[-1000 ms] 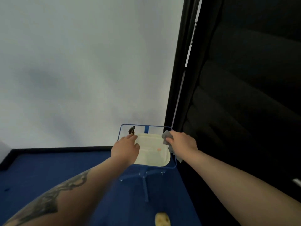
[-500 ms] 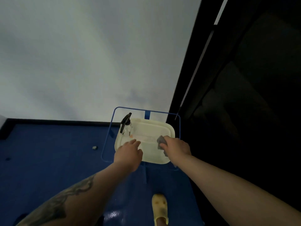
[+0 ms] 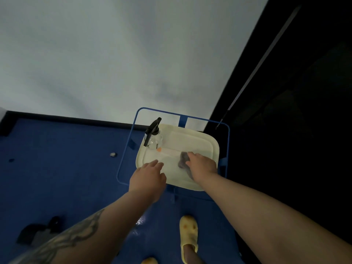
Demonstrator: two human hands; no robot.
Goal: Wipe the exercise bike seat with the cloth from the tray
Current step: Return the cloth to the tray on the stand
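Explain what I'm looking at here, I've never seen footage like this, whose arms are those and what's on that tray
There is no machine: a person wears a camera on their head, looking down at their own bare hands. A cream tray rests on a blue wire stand above a blue floor. On it stands a clear spray bottle with a black trigger top. The right hand grips a crumpled grey cloth lying on the tray. The left hand hovers open at the tray's near edge, holding nothing. The yellow shoe below is the person's.
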